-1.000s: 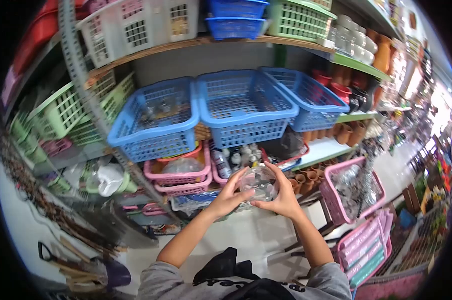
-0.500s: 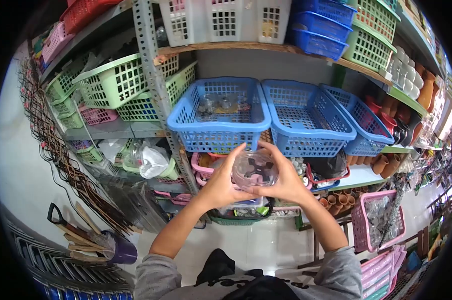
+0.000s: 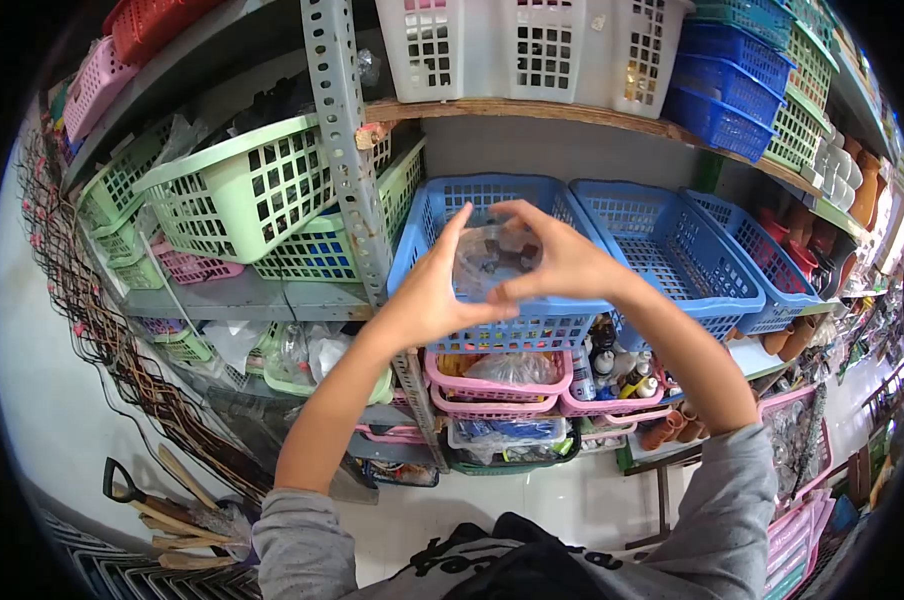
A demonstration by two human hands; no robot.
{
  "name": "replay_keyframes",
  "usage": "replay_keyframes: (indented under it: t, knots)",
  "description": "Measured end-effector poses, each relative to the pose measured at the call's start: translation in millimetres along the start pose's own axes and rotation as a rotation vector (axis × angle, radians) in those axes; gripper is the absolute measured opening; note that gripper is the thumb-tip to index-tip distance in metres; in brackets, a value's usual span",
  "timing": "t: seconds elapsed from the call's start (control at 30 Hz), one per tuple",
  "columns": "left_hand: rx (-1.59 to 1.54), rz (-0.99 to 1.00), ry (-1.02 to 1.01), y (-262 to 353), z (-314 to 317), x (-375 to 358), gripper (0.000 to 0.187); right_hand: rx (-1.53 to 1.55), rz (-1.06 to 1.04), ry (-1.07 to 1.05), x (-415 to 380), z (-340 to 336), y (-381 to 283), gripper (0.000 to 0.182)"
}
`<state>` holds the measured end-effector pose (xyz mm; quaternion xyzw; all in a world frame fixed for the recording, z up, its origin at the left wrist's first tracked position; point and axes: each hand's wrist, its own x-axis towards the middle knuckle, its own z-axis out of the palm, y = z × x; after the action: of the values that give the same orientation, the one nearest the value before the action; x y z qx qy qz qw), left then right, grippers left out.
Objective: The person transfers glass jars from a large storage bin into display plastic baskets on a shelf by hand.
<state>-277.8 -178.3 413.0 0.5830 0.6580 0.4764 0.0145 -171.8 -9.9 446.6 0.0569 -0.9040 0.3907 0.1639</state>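
A clear round bowl sits between my two hands, over the left blue basket on the middle shelf. My left hand curves round its left side, fingers pointing up and thumb along the near side. On the right, my right hand wraps the bowl with its fingers at the far side and thumb in front. Dark shapes show through the clear wall. My hands and the bowl hide much of the basket's inside.
To the right stand a second blue basket and a third blue basket. Left of the metal shelf post is a pale green basket. Pink baskets hold goods below. White baskets line the wooden shelf above.
Both hands have carried the clear bowl forward from in front of the shelf to over the left blue basket. The view has moved closer to the shelves.
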Motion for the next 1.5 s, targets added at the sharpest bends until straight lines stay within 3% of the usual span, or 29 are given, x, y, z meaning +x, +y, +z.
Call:
replay_keyframes:
  t: [0.13, 0.2, 0.33, 0.4, 0.57, 0.63, 0.73, 0.9, 1.07, 1.23, 1.37, 1.43, 1.5]
  knots:
    - [0.071, -0.086, -0.098, -38, -17, 21, 0.107, 0.037, 0.196, -0.005, 39, -2, 34, 0.093]
    - [0.2, -0.147, -0.141, -48, -19, 25, 0.1, -0.122, 0.276, 0.042, 52, -3, 58, 0.105]
    - [0.419, -0.062, -0.253, -68, -17, 46, 0.085, -0.186, 0.331, -0.007, 85, -11, 114, 0.098]
    - [0.446, -0.114, -0.359, -77, -16, 63, 0.082, -0.329, 0.366, -0.163, 100, -15, 132, 0.096]
    - [0.632, -0.258, -0.626, -108, -3, 109, 0.065, -0.608, 0.408, -0.285, 123, -11, 152, 0.092]
    - [0.743, -0.428, -0.747, -116, 6, 124, 0.053, -0.65, 0.428, -0.367, 127, -5, 165, 0.095]
    - [0.874, -0.448, -0.721, -128, 19, 130, 0.042, -0.64, 0.49, -0.421, 127, 9, 182, 0.095]
    - [0.896, -0.547, -0.845, -149, 25, 132, 0.042, -0.627, 0.47, -0.437, 125, 23, 204, 0.105]
    - [0.848, -0.597, -1.04, -148, 24, 128, 0.06, -0.67, 0.53, -0.483, 123, 29, 199, 0.111]
    - [0.848, -0.609, -1.022, -155, 27, 125, 0.054, -0.709, 0.339, -0.363, 117, 38, 210, 0.099]
    - [0.828, -0.65, -1.061, -150, 25, 127, 0.063, -0.743, 0.334, -0.345, 115, 33, 196, 0.097]
    - [0.805, -0.663, -1.09, -148, 23, 127, 0.07, -0.818, 0.295, -0.475, 117, 29, 197, 0.079]
    - [0.817, -0.662, -1.077, -146, 24, 126, 0.07, -0.795, 0.239, -0.423, 114, 28, 198, 0.069]
